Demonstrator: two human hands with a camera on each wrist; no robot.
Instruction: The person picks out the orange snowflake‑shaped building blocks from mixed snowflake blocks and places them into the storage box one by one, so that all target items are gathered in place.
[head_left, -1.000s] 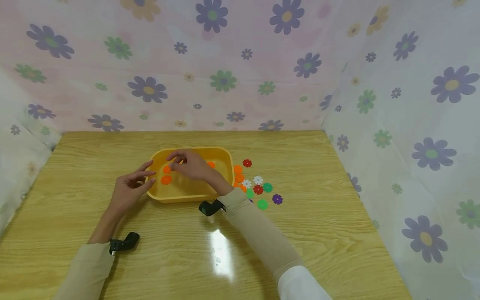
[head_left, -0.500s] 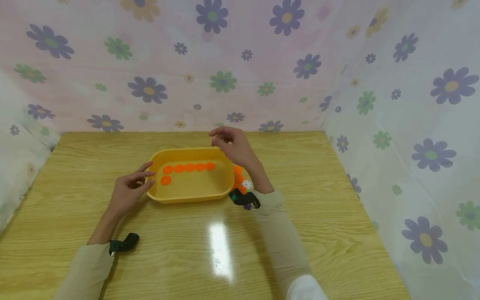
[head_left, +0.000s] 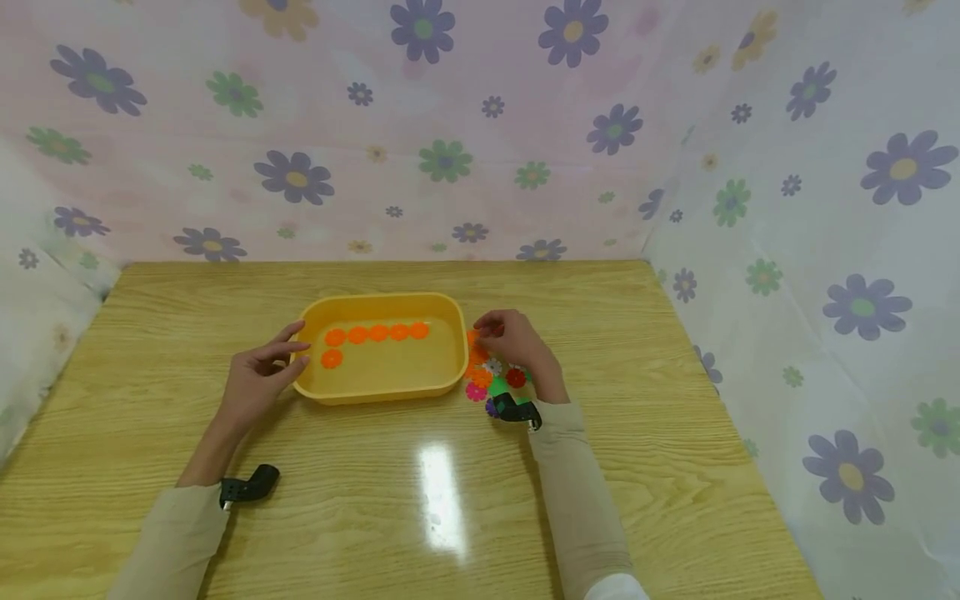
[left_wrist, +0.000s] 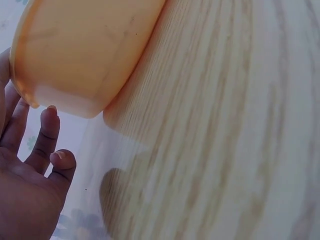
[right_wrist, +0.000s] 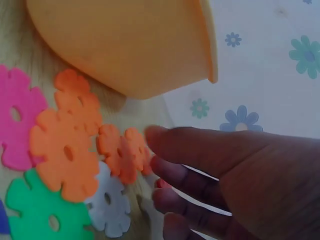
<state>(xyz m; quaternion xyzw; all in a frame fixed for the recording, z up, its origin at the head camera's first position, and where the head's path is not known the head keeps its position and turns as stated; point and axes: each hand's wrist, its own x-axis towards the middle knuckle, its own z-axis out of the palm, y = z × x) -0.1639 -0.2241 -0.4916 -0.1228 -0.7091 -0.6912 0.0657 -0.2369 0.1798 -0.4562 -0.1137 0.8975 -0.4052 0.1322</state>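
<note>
A yellow plastic tray point(head_left: 378, 394) holds several orange snowflake-shaped discs: a row point(head_left: 378, 333) along its back side and one disc point(head_left: 332, 358) in front of the row's left end. At the tray's left end is my left hand point(head_left: 258, 375), fingers relaxed and spread, fingertips right at the rim. My right hand point(head_left: 517, 342) is low beside the tray's right end, fingers bent and reaching in among loose orange discs point(right_wrist: 120, 152). In the right wrist view a gap shows between its thumb and index finger, with no disc between them.
By the tray's right end lie more notched discs: a pink one point(right_wrist: 17, 117), a green one point(right_wrist: 47, 212), a white one point(right_wrist: 107, 200) and a red one point(head_left: 515, 378), some overlapping. A flower-patterned cloth point(head_left: 450, 192) stands behind the wooden table point(head_left: 337, 500).
My right hand has left the inside of the tray, swung up over its back right corner, then come down to the loose discs at the right. My left hand has stayed at the rim.
</note>
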